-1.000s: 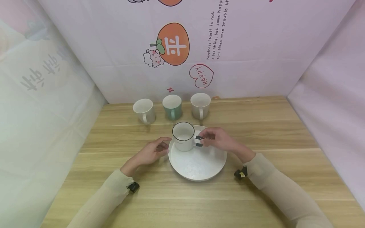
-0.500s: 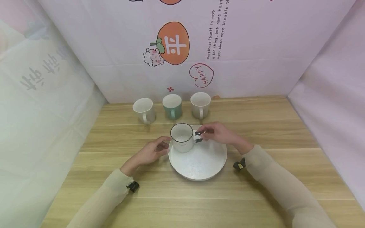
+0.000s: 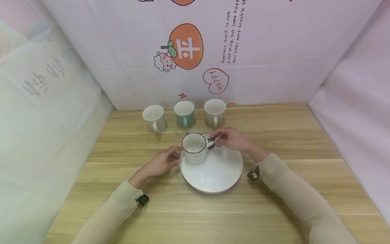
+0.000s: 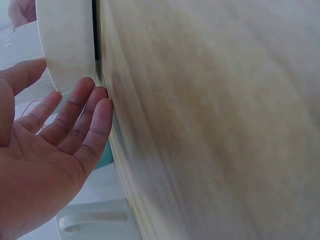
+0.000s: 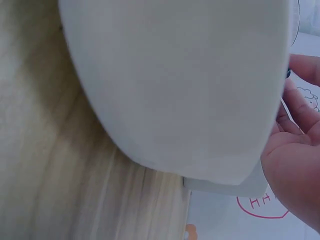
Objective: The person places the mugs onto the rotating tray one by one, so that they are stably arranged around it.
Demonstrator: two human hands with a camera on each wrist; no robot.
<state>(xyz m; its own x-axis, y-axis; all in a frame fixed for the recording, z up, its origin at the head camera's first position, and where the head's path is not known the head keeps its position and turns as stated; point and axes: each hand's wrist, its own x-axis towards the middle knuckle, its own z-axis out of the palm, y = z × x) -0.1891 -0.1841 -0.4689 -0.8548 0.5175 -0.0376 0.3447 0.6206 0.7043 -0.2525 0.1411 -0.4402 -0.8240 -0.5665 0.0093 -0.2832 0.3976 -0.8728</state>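
A white mug with a black rim [image 3: 194, 157] stands upright on the left part of a round white tray [image 3: 213, 181]. Its handle, partly black, points right and slightly away. My right hand [image 3: 233, 139] pinches this handle between thumb and fingers, over the tray's far right side. In the right wrist view the tray's pale side [image 5: 175, 90] hides part of that hand [image 5: 295, 150]. My left hand [image 3: 161, 163] is at the tray's left edge, fingers loosely extended. The left wrist view has its fingertips [image 4: 82, 86] right at the tray's side [image 4: 67, 45].
Behind the tray, three mugs stand in a row: a white one [image 3: 156, 123], a green one [image 3: 188, 121] and a pale grey one [image 3: 211, 119]. The wooden table [image 3: 198, 220] meets a printed cloth wall [image 3: 137, 67] at the back.
The mug has shifted slightly left and nearer on the tray, its handle turning away from me. My right hand has moved a little away with it. The left hand stays put.
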